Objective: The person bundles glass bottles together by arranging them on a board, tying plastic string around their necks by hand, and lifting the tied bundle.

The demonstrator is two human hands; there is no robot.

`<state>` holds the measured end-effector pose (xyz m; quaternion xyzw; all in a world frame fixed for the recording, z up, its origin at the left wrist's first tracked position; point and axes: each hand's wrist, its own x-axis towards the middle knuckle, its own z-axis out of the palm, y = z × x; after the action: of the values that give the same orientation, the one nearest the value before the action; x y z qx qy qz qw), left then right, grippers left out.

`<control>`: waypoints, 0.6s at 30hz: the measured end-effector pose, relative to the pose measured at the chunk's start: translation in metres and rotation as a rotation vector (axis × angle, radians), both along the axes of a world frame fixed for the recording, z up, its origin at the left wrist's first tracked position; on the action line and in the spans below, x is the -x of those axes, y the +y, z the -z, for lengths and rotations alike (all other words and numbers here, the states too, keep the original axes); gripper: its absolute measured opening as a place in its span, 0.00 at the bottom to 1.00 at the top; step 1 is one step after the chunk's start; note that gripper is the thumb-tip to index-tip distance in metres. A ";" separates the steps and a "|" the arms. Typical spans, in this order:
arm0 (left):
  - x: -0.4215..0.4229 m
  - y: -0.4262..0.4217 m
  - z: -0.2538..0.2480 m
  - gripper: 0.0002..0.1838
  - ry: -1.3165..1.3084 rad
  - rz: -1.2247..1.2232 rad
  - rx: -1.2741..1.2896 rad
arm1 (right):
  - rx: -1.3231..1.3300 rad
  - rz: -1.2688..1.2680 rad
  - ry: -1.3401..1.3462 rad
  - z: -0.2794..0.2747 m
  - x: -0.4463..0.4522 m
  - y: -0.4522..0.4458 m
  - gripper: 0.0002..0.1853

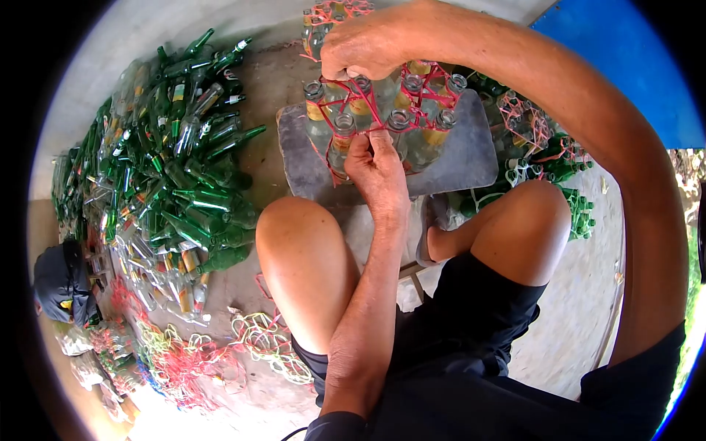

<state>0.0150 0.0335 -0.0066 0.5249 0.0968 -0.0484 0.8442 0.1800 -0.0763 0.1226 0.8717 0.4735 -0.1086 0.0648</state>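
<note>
Clear glass bottles (pixel 422 151) stand upright in a cluster on a grey slab (pixel 471 156) in front of my knees. Red plastic string (pixel 371 109) is looped around their necks and criss-crosses between them. At the near side of the cluster, my left hand (pixel 379 167) is closed in a pinch on the red string, between two bottle necks. My right hand (pixel 371 45) reaches over from the right, above the far bottles. Its fingers are curled shut by a bottle mouth, and the string runs taut from there towards my left hand; the fingertips are partly hidden.
A large heap of green and clear bottles (pixel 184 154) lies at the left. Loose red and yellow-green string (pixel 184 353) is strewn on the floor below it. More tied bottles (pixel 342 13) stand behind the slab, and green bottle bundles (pixel 577 209) are at the right.
</note>
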 end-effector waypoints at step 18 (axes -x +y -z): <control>-0.006 -0.003 0.020 0.12 -0.042 -0.014 0.055 | 0.131 0.136 0.172 -0.015 -0.004 0.019 0.03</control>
<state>0.0210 0.0306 -0.0263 0.5017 0.0813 -0.0341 0.8605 0.1843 -0.0576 0.1379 0.8831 0.4092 -0.2177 0.0733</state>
